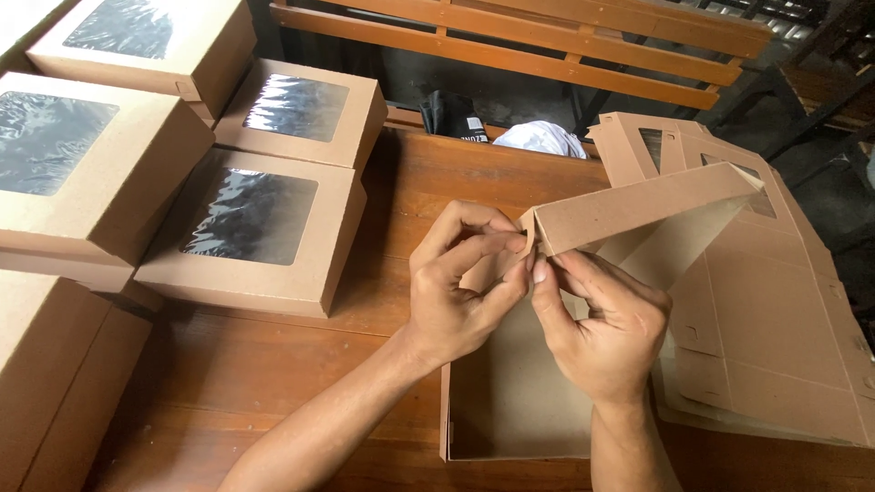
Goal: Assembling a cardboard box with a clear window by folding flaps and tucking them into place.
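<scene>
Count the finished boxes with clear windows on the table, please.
4 windowed boxes: far-left top, left edge, middle back, and front. The plain box at bottom left shows no window; others may be hidden.

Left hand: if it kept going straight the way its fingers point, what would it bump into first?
Probably the folded cardboard flap its fingertips already pinch, with the right hand just beside it. The left hand points up and right; depth is hard to judge.

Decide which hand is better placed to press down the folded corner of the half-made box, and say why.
Probably the left hand: its fingertips already pinch the corner of the cardboard flap. The right hand meets it from below, steadying the box wall.
</scene>
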